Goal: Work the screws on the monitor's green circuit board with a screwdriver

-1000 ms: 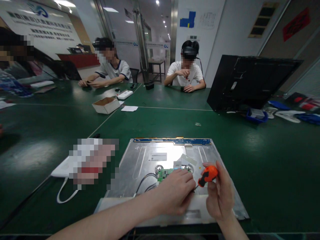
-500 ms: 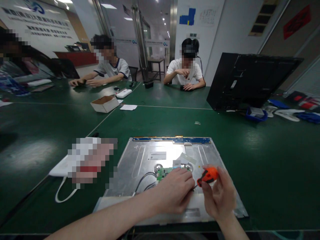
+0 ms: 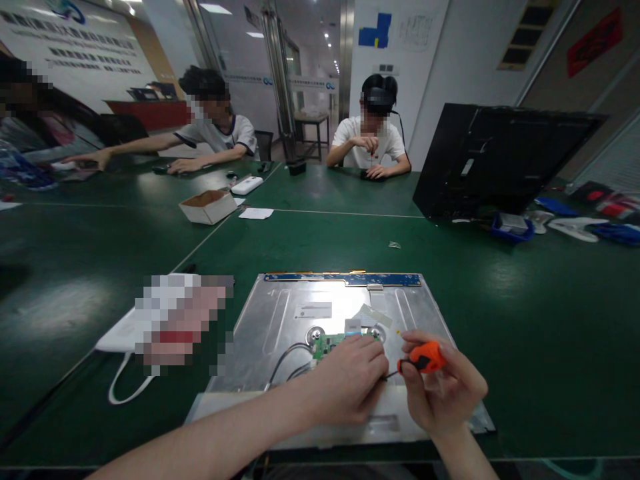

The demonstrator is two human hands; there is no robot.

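A green table (image 3: 525, 347) fills most of the view, with three people seated at its far side and left; the one straight across, in a white shirt (image 3: 345, 133), wears a headset (image 3: 379, 100) and holds a thin tool above the tabletop. A black screen casing (image 3: 505, 160) stands tilted on the right part of the table. The metal panel (image 3: 425, 317) lies flat at the near edge, directly in front of the wearer, with a pale band across its near side. Left of it rests a white item with a loop strap (image 3: 160, 320), partly blurred out. A narrow blue board (image 3: 345, 280) runs along the panel's far edge. Farther back sits an open white box (image 3: 207, 209), near a white card (image 3: 256, 213). The left hand (image 3: 353, 380) rests low over the middle of the panel, its fingers bent; whether they pinch anything I cannot tell, since their tips are hidden. The right hand (image 3: 445, 393) has thumb and fingers closed around the handle of an orange and black screwdriver (image 3: 430, 358), its shaft slanting down to the left hand's fingertips. Partly covered by the left hand is a green circuit board (image 3: 327, 345), with dark cables (image 3: 280, 360) curving from its left side. A pale label (image 3: 313, 311) sits on the panel, and a small clear scrap (image 3: 395, 245) lies beyond it on the tabletop.
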